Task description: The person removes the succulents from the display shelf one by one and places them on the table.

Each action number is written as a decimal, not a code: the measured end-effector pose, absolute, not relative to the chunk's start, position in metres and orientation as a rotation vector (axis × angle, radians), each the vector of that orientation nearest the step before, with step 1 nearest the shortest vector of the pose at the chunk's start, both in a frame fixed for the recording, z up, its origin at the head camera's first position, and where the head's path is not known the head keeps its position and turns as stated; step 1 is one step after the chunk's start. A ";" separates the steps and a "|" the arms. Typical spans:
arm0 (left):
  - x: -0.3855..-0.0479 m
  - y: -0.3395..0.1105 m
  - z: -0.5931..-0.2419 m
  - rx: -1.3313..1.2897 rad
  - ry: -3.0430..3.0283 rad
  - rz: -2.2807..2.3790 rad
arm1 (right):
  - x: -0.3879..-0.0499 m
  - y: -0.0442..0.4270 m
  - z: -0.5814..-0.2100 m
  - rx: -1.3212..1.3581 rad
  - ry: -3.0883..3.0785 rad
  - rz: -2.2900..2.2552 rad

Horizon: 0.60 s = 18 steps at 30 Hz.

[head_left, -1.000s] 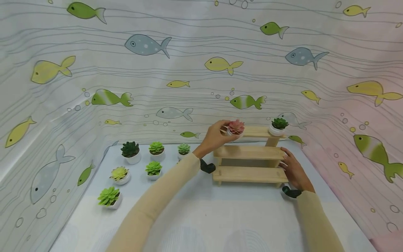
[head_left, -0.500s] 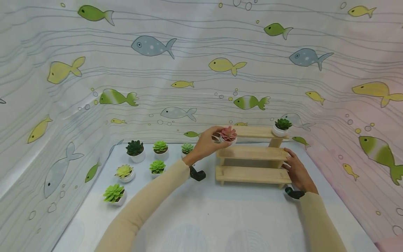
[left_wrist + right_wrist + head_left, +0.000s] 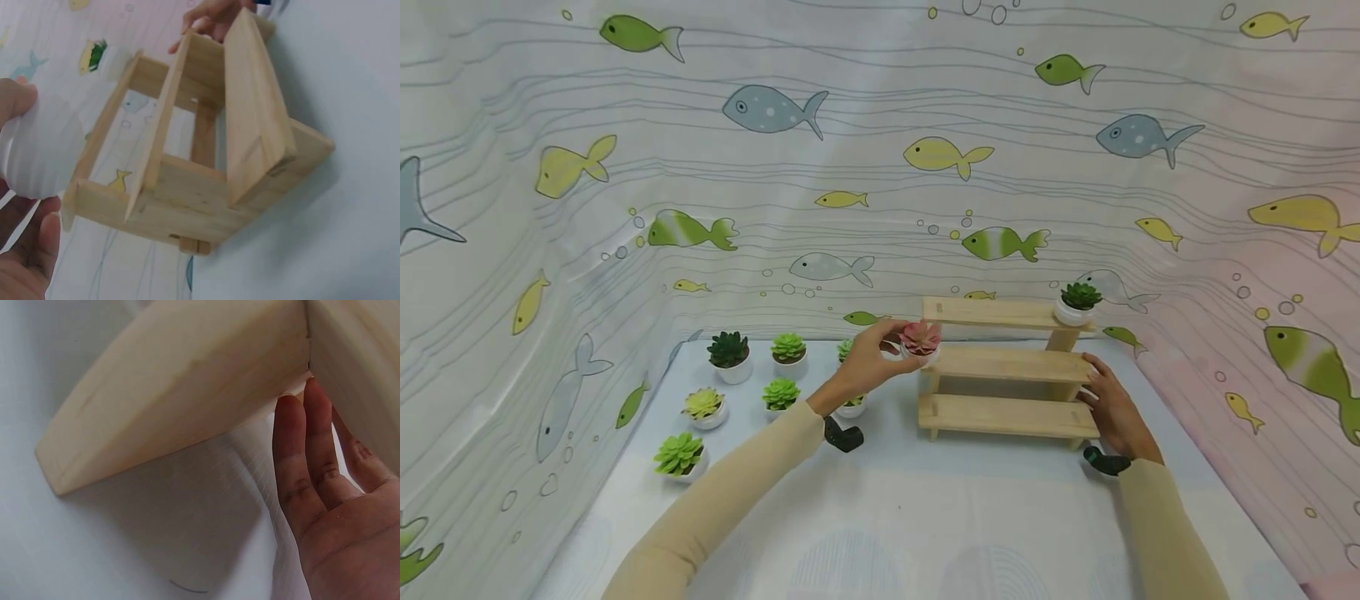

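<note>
Above the left end of the three-tier wooden shelf [image 3: 1000,412], my left hand [image 3: 868,358] holds a pink succulent [image 3: 920,337] in a white pot, upright in the head view. Seen from the left wrist, fingers and thumb pinch the white pot [image 3: 47,147], apart from the shelf planks. My right hand [image 3: 1112,412] grips the shelf's right side near the middle tier. In the right wrist view its fingertips [image 3: 290,419] reach in by the planks; the thumb is hidden there. A dark green succulent [image 3: 1078,302] in a white pot stands on the top tier's right end.
Several potted green succulents stand left on the table, among them a dark one [image 3: 728,350], a yellow-green one [image 3: 703,404] and a bright green one [image 3: 679,452]. Two are partly hidden behind my left hand and forearm. A fish-patterned cloth [image 3: 850,225] hangs behind and at both sides.
My left hand has moved left and down with the pink succulent, from over the top tier to the shelf's left end. The right hand stays at the shelf's right side.
</note>
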<state>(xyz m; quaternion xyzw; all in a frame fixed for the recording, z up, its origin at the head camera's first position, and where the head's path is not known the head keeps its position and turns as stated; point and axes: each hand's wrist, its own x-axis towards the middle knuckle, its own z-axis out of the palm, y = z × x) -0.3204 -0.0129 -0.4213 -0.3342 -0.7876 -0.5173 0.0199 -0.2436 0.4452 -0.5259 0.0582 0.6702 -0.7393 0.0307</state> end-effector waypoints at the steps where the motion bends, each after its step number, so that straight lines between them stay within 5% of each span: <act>1: -0.319 -0.016 -0.423 -1.040 -2.446 -1.601 | -0.243 0.445 -0.526 0.179 2.066 -2.276; 18: -0.295 -0.057 -0.440 -0.936 -2.496 -1.744 | -0.239 0.446 -0.525 0.090 2.010 -2.326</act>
